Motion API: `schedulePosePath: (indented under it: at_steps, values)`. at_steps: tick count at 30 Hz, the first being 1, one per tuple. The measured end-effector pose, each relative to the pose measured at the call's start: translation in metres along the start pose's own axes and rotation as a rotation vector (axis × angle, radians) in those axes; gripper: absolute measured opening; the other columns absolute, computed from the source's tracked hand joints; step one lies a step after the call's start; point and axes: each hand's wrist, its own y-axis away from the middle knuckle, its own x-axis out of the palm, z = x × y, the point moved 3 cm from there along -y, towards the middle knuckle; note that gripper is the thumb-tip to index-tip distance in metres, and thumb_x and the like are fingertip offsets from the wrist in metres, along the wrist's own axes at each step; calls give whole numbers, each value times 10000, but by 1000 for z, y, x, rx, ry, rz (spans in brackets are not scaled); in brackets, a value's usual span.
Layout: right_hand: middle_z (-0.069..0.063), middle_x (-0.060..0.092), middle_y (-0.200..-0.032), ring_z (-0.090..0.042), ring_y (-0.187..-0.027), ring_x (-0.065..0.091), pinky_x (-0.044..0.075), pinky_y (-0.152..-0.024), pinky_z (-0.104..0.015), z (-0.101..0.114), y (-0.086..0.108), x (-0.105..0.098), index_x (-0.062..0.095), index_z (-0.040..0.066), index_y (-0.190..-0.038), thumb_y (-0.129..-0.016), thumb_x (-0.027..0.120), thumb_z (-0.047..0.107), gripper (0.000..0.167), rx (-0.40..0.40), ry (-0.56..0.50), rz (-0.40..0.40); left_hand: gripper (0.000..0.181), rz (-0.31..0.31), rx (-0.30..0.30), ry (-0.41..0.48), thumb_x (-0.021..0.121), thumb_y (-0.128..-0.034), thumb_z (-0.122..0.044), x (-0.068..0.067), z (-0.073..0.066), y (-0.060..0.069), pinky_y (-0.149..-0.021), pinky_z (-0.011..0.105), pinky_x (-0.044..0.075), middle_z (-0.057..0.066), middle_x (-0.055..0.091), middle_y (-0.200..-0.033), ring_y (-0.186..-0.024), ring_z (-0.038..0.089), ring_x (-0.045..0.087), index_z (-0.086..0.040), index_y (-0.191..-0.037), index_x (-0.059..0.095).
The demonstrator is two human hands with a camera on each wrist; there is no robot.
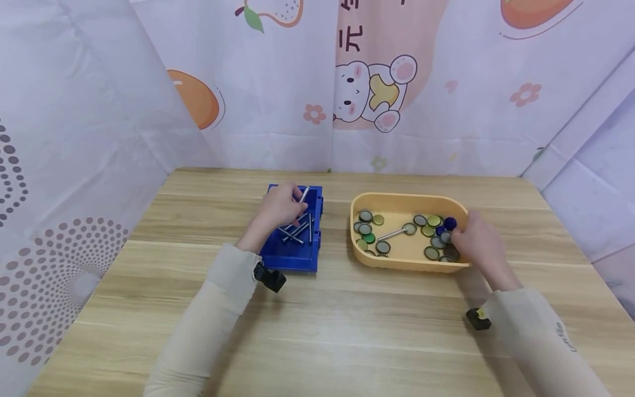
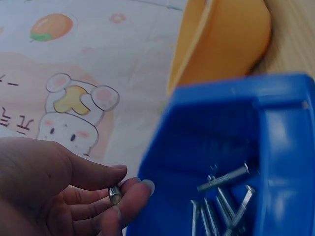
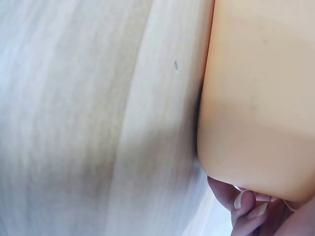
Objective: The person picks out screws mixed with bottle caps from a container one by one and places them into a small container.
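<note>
My left hand pinches a silver bolt between thumb and fingers, over the blue bin. The bolt's end pokes out between the fingertips in the left wrist view. Several more bolts lie crossed inside the bin. At the right end of the yellow-orange tray, my right hand grips the wall; its curled fingers show beneath that end in the right wrist view. Inside the tray, one bolt lies among scattered bottle caps.
Both containers stand side by side on a wood-grain table, the blue bin left of the tray. A printed curtain hangs behind the table's far edge. Blue caps sit near the tray's right end.
</note>
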Motion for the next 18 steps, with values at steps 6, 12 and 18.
schedulePosePath:
  at_steps: [6,12,18]
  values:
    - [-149,545,-763,-235,-594,522,392,-476,-332,-1,0,1,438,-115,-1151,-921,472,203,394,4,-4,4,253,19,-5,-142,567,-1001,-213,6,7,-4,-673,294,527,103,716,-896,-734,206,740,-45,-1191,562]
    - [-149,552,-782,-237,-610,522,390,-505,-354,0,0,2,433,-92,-1164,-924,470,215,392,21,-12,2,227,0,15,-217,597,-977,-192,7,11,-7,-692,304,512,124,700,-1004,-812,223,676,-51,-1153,617]
    - [-153,540,-778,-242,-611,516,385,-503,-354,-1,0,2,426,-95,-1162,-930,475,212,388,20,-11,-4,231,-45,69,-238,587,-956,-128,7,8,-10,-851,406,528,126,678,-1166,-937,255,620,-60,-1170,639]
